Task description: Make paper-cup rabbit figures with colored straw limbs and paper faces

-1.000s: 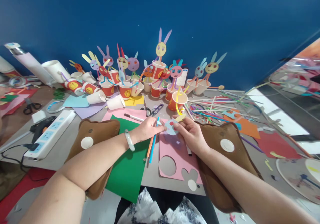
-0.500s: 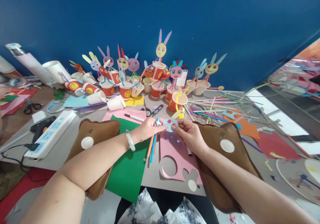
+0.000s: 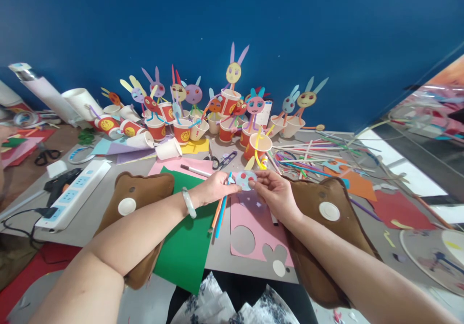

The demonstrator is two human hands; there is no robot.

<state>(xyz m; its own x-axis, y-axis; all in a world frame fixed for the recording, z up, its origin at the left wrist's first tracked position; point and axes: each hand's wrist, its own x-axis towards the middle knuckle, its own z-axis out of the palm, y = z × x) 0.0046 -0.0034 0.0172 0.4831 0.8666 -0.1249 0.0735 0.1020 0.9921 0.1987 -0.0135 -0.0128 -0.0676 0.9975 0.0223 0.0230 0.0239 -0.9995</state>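
Over the pink sheet, my left hand pinches the straws, my right hand clamps the pale-blue paper disc between both hands, and a red cup's yellow badge is too small to read!

Grey table, green paper sheet, pink sheet with cut-outs, white power strip, paper cups

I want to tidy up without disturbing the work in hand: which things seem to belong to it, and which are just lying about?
Seem to belong:
paper disc, in the right hand
blue stick, at the left hand
orange stick, beside the blue one

Probably just lying about:
power strip
brown cushions
phone
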